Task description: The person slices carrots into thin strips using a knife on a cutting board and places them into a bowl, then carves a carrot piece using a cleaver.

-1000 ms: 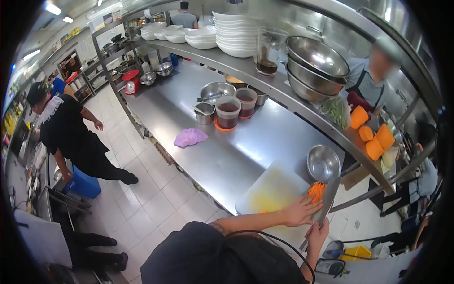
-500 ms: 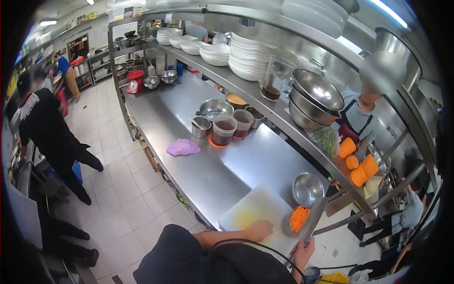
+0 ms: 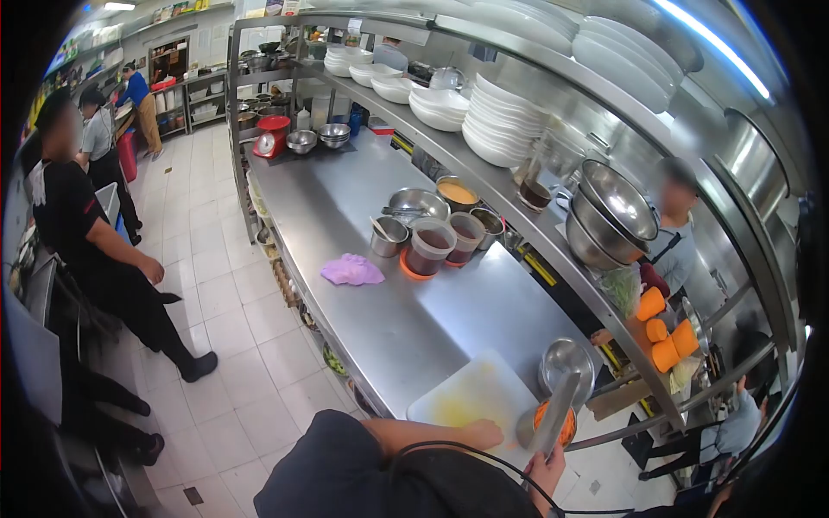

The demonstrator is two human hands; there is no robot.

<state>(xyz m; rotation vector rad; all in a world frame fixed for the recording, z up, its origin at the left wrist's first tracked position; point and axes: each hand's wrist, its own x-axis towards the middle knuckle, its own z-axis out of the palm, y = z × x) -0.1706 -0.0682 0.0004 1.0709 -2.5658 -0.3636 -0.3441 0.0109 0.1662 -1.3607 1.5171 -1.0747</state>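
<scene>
My right hand (image 3: 546, 470) grips the handle of a large knife (image 3: 557, 413), its broad blade pointing up and away over a metal container of orange shreds (image 3: 542, 423). My left hand (image 3: 482, 434) rests low on the white cutting board (image 3: 458, 388), which is stained yellow; its fingers look curled, and what they hold, if anything, is hidden. An empty steel bowl (image 3: 566, 369) stands just beyond the container, at the right end of the steel table.
Brown-filled tubs (image 3: 429, 245), a purple cloth (image 3: 352, 269) and a red scale (image 3: 272, 136) are on the table (image 3: 380, 319). The overhead shelf holds white bowls (image 3: 503, 121), steel bowls (image 3: 609, 211) and orange pieces (image 3: 665, 354). A person in black (image 3: 82, 224) stands left; another stands behind the shelf.
My left hand has moved left from the orange shreds onto the board. The knife has swung over the container. The view has shifted, and the person in black has turned towards the table.
</scene>
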